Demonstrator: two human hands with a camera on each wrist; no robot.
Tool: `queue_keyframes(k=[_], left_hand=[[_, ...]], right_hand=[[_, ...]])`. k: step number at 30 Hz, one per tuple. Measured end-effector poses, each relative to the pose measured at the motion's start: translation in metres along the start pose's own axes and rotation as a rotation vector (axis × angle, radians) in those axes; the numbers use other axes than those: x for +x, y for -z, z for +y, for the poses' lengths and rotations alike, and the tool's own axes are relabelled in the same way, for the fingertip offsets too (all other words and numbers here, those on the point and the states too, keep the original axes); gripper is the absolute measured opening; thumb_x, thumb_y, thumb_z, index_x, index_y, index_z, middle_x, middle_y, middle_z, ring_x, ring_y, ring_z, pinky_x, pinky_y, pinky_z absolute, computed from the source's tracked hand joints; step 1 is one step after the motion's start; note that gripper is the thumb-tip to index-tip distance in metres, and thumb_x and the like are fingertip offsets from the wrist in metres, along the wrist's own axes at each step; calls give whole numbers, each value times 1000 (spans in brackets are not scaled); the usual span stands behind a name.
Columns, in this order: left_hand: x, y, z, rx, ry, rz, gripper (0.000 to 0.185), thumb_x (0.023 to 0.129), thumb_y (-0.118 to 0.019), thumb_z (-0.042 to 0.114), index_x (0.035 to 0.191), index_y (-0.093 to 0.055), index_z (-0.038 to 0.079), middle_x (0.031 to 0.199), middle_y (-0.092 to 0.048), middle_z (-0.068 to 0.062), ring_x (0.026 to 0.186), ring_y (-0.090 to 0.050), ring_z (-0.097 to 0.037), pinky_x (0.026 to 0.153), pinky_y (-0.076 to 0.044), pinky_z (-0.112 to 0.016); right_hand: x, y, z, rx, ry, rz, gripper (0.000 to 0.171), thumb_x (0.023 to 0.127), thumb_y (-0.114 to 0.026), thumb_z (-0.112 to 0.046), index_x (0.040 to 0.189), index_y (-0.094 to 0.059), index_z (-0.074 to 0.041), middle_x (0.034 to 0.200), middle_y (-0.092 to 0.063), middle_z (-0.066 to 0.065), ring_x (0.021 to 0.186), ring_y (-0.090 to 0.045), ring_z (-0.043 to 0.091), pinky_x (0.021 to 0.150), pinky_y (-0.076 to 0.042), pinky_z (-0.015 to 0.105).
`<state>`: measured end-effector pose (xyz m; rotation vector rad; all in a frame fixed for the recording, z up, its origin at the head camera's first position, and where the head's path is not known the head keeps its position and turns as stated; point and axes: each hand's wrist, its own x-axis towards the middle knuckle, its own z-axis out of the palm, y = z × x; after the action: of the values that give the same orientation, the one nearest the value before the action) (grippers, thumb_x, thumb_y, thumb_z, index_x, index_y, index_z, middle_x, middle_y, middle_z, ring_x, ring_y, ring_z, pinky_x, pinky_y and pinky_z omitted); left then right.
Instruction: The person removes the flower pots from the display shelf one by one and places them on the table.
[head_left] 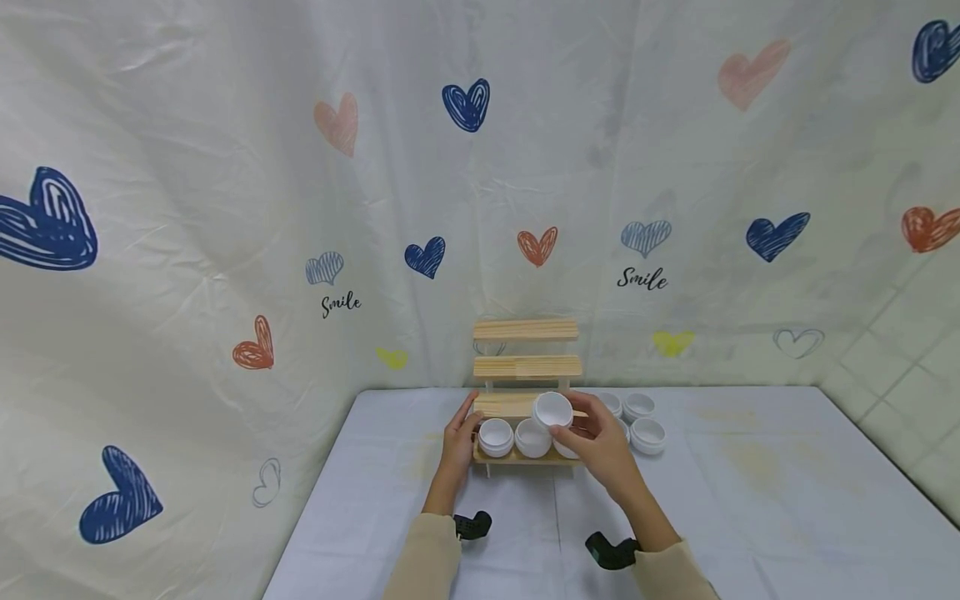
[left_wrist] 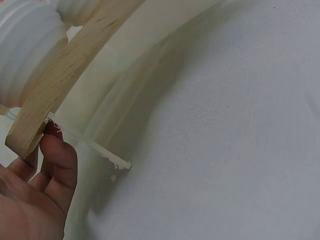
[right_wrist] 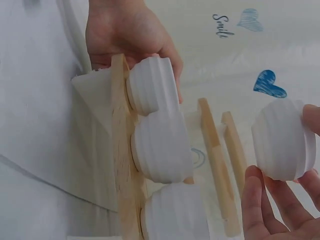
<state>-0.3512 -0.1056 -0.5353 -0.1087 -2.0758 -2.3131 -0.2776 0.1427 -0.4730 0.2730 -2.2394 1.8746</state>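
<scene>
A tiered wooden stand point(head_left: 527, 367) stands at the back of the table, with three ribbed white cups point(head_left: 496, 438) along its lowest board. My left hand point(head_left: 456, 446) grips that board's left end; in the left wrist view its fingers point(left_wrist: 60, 152) curl by the board's edge, next to a thin white leg. Between thumb and fingertips, my right hand point(head_left: 609, 450) pinches another white cup point(head_left: 552, 411) above the lowest board's right part. The right wrist view has this held cup point(right_wrist: 280, 140) clear of the stand. From the head, the cup at the right end is partly hidden behind it.
Several more white cups point(head_left: 648, 435) are grouped on the table right of the stand, some partly hidden by my right hand. A white cloth point(head_left: 735, 500) covers the table. Close behind the stand hangs a curtain point(head_left: 540, 167) printed with hearts.
</scene>
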Motion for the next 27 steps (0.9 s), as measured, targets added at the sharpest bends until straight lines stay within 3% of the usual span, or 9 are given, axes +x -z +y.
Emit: queue_keyframes(k=[9, 15, 27], left_hand=[[-1, 0, 0, 13, -1, 2, 52, 103, -59, 20, 154, -48, 16, 95, -63, 3, 87, -55, -10, 78, -45, -25], [0, -1, 0, 14, -1, 1, 53, 103, -59, 20, 154, -47, 15, 94, -62, 6, 87, -55, -9, 78, -45, -26], [0, -3, 0, 15, 3, 15, 53, 103, -59, 20, 154, -47, 14, 95, -62, 6, 88, -54, -10, 80, -44, -27]], right_hand=[[-11, 16, 7, 15, -8, 28, 57, 88, -82, -18, 139, -57, -11, 130, -60, 7, 105, -65, 5, 87, -54, 17], [-16, 24, 12, 7, -6, 80, 58, 89, -80, -17, 140, -55, -8, 134, -59, 12, 102, -65, 3, 87, -53, 15], [-23, 42, 24, -68, -90, 180, 59, 91, -79, -25, 142, -54, -9, 136, -57, 12, 99, -62, -2, 84, -52, 14]])
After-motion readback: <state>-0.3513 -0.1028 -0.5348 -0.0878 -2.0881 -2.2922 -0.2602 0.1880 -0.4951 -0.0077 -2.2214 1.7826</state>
